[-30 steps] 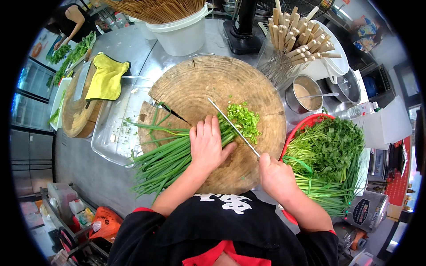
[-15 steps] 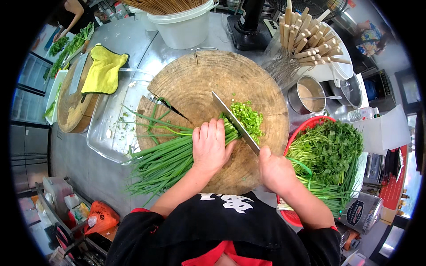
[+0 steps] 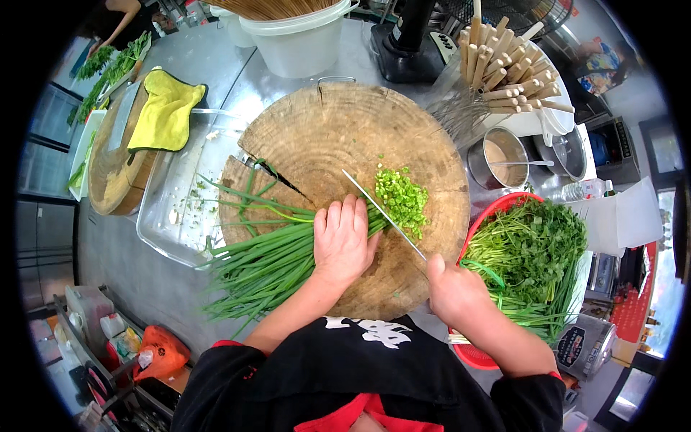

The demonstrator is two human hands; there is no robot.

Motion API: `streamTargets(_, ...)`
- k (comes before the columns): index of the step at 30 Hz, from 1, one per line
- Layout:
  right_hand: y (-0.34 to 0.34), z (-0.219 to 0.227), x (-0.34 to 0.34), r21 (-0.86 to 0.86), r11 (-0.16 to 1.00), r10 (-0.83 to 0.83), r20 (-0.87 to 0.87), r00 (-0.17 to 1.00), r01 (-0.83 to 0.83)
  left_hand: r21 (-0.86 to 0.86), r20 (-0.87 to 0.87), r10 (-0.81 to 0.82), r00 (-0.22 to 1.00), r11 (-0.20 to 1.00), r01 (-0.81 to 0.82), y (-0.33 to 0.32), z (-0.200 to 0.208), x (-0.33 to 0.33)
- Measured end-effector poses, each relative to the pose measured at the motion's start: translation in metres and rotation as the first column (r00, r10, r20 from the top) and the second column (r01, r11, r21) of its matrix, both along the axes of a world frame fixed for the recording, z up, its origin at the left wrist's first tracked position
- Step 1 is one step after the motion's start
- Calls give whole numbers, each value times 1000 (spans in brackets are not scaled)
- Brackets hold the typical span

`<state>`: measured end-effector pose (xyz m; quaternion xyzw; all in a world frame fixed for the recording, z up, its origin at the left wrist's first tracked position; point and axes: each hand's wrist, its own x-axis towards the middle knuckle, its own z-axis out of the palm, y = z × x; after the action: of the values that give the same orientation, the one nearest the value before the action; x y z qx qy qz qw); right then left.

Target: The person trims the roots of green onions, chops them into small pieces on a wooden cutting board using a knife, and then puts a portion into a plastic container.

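While the scallions [image 3: 270, 252] lie across the near left part of the round board [image 3: 345, 129], their green tops spread past its left edge above the desk [image 3: 115, 252]; the left grip [image 3: 340, 241] grasps the bundle close to its right end, fingers pressed together on top and thumb on the right side; the right grip [image 3: 457, 291] is clenched round the handle of the knife [image 3: 385, 216], whose blade slants from far left to near right between the bundle and the chopped pile [image 3: 403, 200]; whether the blade's edge meets the board I cannot tell. Bright green, the pile sits on the right part of the board, a few bits strewn at its far side; a dark crack [image 3: 288, 184] splits the board's left side.

To the right, just beside the board, stands a red basket [image 3: 475, 358] heaped with herbs [image 3: 540, 237]; farther off are a pot [image 3: 475, 164] with a spoon [image 3: 529, 163] in it and a cluster of wood-handled skewers [image 3: 515, 75]; on the far side a white bucket [image 3: 299, 50] holds thin brown sticks [image 3: 277, 7]; to the left lies a clear tray [image 3: 162, 241] with scraps in it, then a second board [image 3: 111, 180] bearing a yellow cloth [image 3: 165, 111].
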<state>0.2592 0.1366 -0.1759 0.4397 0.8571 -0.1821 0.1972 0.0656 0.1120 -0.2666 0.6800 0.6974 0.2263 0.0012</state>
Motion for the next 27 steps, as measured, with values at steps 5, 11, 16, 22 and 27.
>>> streamTargets(5, 0, -24, 4, 106, 994, -29, -77, 997, 37, -3, 68, 5, 998, 1000, -5, 1, 5, -1)
streamTargets(11, 2, 9, 7, 102, 993, -55, -118, 992, 67, 114, 161, 31, 986, 992, -49, 4, -6, -7)
streamTargets(16, -10, 13, 10, 107, 993, -28, -155, 988, 45, 147, 196, 88, 977, 982, -118, 7, -4, -5)
streamTargets(22, -12, 26, 10, 107, 994, -5, -206, 979, 28, 160, 151, 86, 985, 981, -110, 8, -5, -4)
streamTargets(27, -11, 20, 5, 75, 997, 25, -140, 990, -14, 169, 142, 90, 986, 979, -114, 9, -5, -4)
